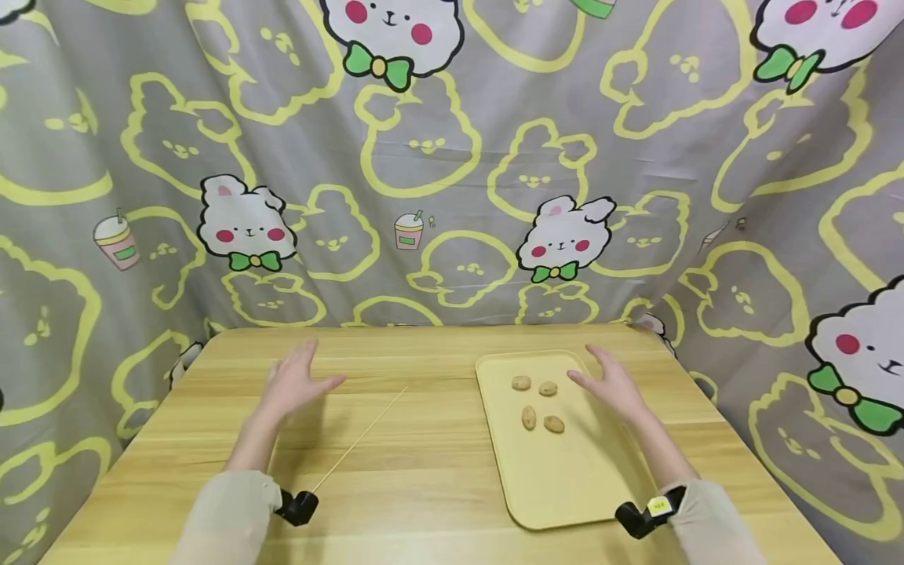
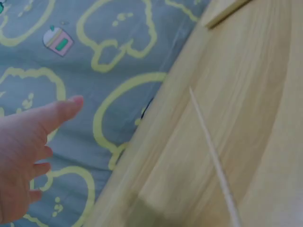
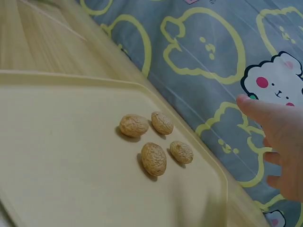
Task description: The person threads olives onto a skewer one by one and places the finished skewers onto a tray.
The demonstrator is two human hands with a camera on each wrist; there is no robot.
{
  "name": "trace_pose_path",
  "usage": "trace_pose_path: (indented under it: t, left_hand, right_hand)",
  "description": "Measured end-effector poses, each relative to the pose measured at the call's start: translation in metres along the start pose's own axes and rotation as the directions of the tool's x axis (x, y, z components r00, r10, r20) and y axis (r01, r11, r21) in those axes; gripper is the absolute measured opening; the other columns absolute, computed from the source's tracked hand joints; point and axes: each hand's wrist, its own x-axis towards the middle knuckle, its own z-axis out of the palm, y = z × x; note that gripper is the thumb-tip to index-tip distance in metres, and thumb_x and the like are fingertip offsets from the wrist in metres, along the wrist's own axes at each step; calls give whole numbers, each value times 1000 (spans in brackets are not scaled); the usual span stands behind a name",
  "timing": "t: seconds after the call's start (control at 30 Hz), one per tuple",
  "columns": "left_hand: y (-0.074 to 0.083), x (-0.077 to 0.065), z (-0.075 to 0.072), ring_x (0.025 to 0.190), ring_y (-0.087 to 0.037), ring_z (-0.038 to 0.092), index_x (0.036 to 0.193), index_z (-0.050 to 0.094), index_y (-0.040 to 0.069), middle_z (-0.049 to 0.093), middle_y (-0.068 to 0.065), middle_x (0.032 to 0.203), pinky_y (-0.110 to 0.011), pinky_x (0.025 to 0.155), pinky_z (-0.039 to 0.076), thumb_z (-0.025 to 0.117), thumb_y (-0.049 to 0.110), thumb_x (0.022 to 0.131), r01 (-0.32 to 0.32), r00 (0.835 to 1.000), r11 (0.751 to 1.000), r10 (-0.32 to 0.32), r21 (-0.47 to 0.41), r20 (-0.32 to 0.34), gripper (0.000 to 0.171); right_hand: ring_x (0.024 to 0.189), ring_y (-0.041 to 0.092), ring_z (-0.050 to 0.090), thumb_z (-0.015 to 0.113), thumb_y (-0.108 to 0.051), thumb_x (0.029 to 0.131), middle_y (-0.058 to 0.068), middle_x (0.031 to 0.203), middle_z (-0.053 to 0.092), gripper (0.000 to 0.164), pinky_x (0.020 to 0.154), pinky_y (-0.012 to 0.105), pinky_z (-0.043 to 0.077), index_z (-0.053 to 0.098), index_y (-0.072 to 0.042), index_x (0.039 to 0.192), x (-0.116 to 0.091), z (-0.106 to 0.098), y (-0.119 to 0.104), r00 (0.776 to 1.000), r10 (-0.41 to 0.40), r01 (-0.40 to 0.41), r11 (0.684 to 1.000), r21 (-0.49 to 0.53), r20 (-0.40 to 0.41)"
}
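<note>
Several wrinkled, tan, oval pieces, like nuts or dried fruit (image 3: 154, 159), lie in a loose cluster on a pale yellow tray (image 1: 565, 486). To the tray's left, a thin bamboo skewer (image 1: 360, 439) lies slanted on the table. My left hand (image 1: 295, 386) hovers left of the skewer, fingers apart and holding nothing. Over the tray's right edge my right hand (image 1: 610, 386) is raised with thumb and fingers spread, also holding nothing. The left wrist view has the skewer (image 2: 213, 156) beside the left hand (image 2: 28, 156). In the right wrist view, the right hand (image 3: 279, 137) is apart from the pieces.
The wooden table (image 1: 395, 486) ends at the back against a grey curtain (image 1: 438, 275) printed with yellow outlines and white bunnies. Curtain also hangs along both sides. A small black camera (image 1: 297, 508) is strapped to the left wrist, another black camera (image 1: 639, 518) to the right.
</note>
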Motion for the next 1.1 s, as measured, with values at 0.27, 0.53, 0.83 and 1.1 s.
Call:
trace_pose_path:
  t: [0.27,0.53,0.83,1.1]
  left_hand:
    - [8,-29,6,120,-46,39,135,35,-11,42,-30,132,-57,95,34,59,44,89,25,998,960,-7,-278,64,76]
    - [7,-52,21,112,-37,52,125,50,-9,57,-23,119,-48,94,39,55,37,93,140,989,885,-101,-444,111,57]
    - [1,-68,50,84,-21,60,114,55,-12,63,-9,94,-28,71,48,69,16,84,205,976,841,-136,-501,170,43]
    - [0,-75,60,78,-16,52,96,61,-2,58,-4,84,-28,67,44,76,15,76,230,968,881,-163,-412,191,31]
  right_hand:
    - [118,43,44,60,-22,91,30,134,40,65,95,48,39,30,10,138,-22,11,9,994,-8,-26,957,289,113]
    - [107,36,54,62,-12,89,32,122,51,56,81,29,49,36,13,132,-32,29,17,986,56,-124,871,475,155]
    - [93,30,60,66,-13,85,21,105,61,50,77,33,48,48,13,124,-35,46,19,982,29,-89,942,324,184]
    - [88,26,61,70,-15,82,13,99,64,47,79,37,48,54,9,119,-30,54,21,985,32,-68,975,212,169]
